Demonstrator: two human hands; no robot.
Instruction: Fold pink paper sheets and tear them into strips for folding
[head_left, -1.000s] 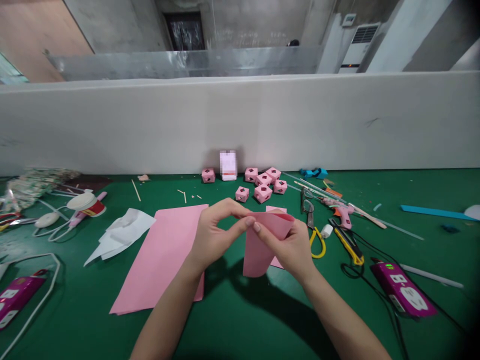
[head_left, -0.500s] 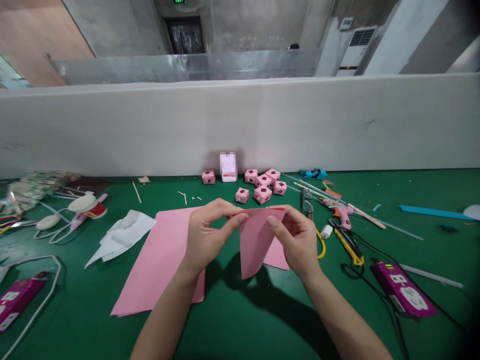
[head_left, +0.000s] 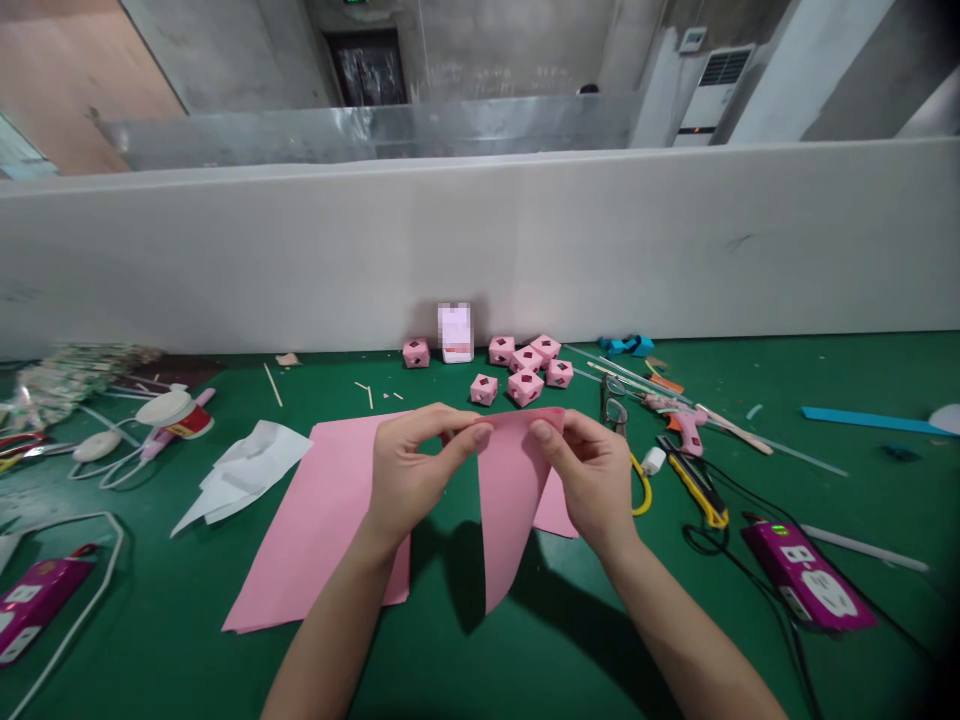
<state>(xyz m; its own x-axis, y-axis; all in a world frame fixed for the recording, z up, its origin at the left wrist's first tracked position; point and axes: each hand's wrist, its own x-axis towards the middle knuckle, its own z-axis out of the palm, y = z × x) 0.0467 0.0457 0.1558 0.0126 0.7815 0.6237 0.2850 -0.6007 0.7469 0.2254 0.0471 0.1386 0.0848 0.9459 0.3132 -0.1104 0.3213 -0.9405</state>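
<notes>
Pink paper (head_left: 514, 500) now hangs lower from left hand (head_left: 412, 465) and right hand (head_left: 598, 475).

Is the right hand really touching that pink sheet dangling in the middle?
Touching: the head view shows the right hand gripping the pink sheet, its thumb against the near face by the top edge.

This looks like a craft workshop; a hot-glue gun (head_left: 688, 425), a utility knife (head_left: 696, 484) and scissors (head_left: 643, 490) lie to the right on the green worktable (head_left: 439, 665), with pink paper sheets (head_left: 319, 525) at left and small paper polyhedra (head_left: 526, 388) farther off; power strips (head_left: 808, 578) sit at both sides; beyond the white partition (head_left: 480, 240) rises a bare concrete wall (head_left: 510, 45).
</notes>
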